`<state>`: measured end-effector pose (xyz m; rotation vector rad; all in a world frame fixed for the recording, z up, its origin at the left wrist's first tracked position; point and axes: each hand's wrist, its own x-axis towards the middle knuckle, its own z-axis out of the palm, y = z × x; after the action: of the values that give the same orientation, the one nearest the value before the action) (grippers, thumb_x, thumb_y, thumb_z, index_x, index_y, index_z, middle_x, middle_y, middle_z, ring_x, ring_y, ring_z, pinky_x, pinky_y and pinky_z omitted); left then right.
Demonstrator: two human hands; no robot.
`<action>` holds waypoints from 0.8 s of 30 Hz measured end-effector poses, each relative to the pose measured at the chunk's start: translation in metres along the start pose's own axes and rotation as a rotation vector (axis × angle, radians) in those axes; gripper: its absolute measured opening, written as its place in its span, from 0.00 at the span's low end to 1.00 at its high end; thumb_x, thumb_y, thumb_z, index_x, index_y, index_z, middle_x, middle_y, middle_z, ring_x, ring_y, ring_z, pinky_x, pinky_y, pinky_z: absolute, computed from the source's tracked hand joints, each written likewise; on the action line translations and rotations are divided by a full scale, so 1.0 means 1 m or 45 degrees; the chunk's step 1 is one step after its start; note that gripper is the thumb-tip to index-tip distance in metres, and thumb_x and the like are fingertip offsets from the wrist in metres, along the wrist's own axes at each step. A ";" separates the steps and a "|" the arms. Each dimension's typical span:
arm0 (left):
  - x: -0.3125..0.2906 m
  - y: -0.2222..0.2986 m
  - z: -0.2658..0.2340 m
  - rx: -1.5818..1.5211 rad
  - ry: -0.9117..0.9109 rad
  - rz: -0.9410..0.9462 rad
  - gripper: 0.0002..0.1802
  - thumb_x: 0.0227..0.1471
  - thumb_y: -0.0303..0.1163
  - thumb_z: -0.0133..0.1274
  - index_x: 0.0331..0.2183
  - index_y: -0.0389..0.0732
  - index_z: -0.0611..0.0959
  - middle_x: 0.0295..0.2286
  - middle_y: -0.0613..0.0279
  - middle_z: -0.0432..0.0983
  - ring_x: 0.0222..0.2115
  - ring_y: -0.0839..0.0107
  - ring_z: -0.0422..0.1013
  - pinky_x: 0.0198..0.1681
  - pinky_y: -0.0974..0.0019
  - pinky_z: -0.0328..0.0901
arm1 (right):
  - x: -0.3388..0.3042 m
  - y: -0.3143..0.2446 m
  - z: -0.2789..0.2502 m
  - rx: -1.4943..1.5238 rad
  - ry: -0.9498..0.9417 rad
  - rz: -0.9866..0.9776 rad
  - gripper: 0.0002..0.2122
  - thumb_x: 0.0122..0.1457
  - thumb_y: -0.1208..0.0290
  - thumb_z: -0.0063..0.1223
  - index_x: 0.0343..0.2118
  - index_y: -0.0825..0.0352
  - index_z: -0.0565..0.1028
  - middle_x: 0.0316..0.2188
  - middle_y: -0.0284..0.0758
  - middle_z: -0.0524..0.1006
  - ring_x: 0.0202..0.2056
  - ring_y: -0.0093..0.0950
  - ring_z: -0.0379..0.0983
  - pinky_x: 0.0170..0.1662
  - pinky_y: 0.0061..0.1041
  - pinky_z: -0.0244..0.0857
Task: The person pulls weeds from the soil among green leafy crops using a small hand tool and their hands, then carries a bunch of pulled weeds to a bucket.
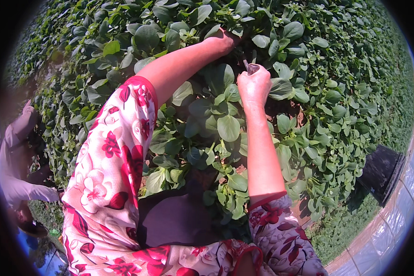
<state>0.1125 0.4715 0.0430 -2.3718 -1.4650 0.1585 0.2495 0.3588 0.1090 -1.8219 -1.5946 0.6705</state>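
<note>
Leafy green plants (228,128) with broad oval leaves grow thickly in front of me. My left hand (226,41) reaches in among them at the upper middle, and leaves and shade hide its fingers. Close by on the right, my right hand (254,85) is closed in a fist around a small dark-handled tool (251,69). The tool's thin front part points toward the shaded stems by my left hand, and I cannot make out its tip. Both forearms come out of floral sleeves and stretch forward over the leaves.
A black plastic crate (381,174) stands at the right edge of the plants, beside a strip of clear plastic sheeting (386,234). On the far left another person (20,156) in pale clothes bends over the plants. Reddish soil (292,112) shows between stems.
</note>
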 end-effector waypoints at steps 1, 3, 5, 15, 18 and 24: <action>0.001 -0.004 -0.007 -0.030 -0.040 0.019 0.35 0.36 0.54 0.58 0.48 0.51 0.77 0.40 0.53 0.75 0.42 0.57 0.72 0.46 0.58 0.67 | 0.001 -0.002 0.001 -0.017 -0.003 -0.008 0.09 0.46 0.74 0.50 0.29 0.70 0.78 0.26 0.49 0.77 0.33 0.47 0.75 0.39 0.37 0.68; -0.011 -0.004 -0.016 -0.135 0.109 -0.039 0.35 0.36 0.52 0.59 0.49 0.51 0.76 0.40 0.54 0.75 0.42 0.58 0.72 0.45 0.59 0.67 | 0.006 -0.004 -0.001 -0.061 -0.002 -0.021 0.09 0.45 0.74 0.50 0.29 0.70 0.78 0.25 0.48 0.77 0.33 0.47 0.75 0.39 0.37 0.68; -0.024 0.001 -0.029 -0.251 0.268 -0.097 0.34 0.36 0.49 0.60 0.49 0.51 0.76 0.40 0.54 0.75 0.42 0.59 0.72 0.45 0.60 0.67 | 0.007 0.002 -0.003 -0.046 -0.003 -0.038 0.09 0.45 0.74 0.51 0.30 0.69 0.78 0.25 0.48 0.78 0.32 0.46 0.76 0.39 0.37 0.68; -0.007 -0.002 0.027 0.335 0.652 -0.154 0.22 0.47 0.38 0.51 0.46 0.45 0.76 0.41 0.55 0.75 0.42 0.61 0.73 0.41 0.57 0.68 | 0.009 0.000 -0.007 0.026 0.021 -0.065 0.08 0.45 0.74 0.52 0.30 0.67 0.79 0.25 0.46 0.78 0.32 0.44 0.76 0.38 0.36 0.69; 0.001 0.018 0.007 0.004 0.268 0.000 0.20 0.48 0.42 0.50 0.42 0.44 0.78 0.38 0.54 0.76 0.38 0.60 0.74 0.39 0.57 0.69 | 0.041 0.015 -0.012 -0.396 -0.001 -0.166 0.05 0.47 0.73 0.51 0.25 0.65 0.78 0.26 0.47 0.77 0.33 0.47 0.74 0.38 0.40 0.69; -0.022 0.003 -0.036 -0.264 0.066 -0.200 0.21 0.45 0.47 0.53 0.38 0.44 0.81 0.33 0.56 0.78 0.34 0.61 0.76 0.35 0.59 0.70 | 0.024 0.008 -0.049 -0.383 -0.202 -0.421 0.09 0.48 0.73 0.52 0.32 0.63 0.80 0.27 0.45 0.78 0.33 0.43 0.76 0.38 0.37 0.70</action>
<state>0.1149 0.4422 0.0731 -2.3836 -1.7082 -0.0980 0.2938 0.3764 0.1375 -1.6774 -2.1383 0.4499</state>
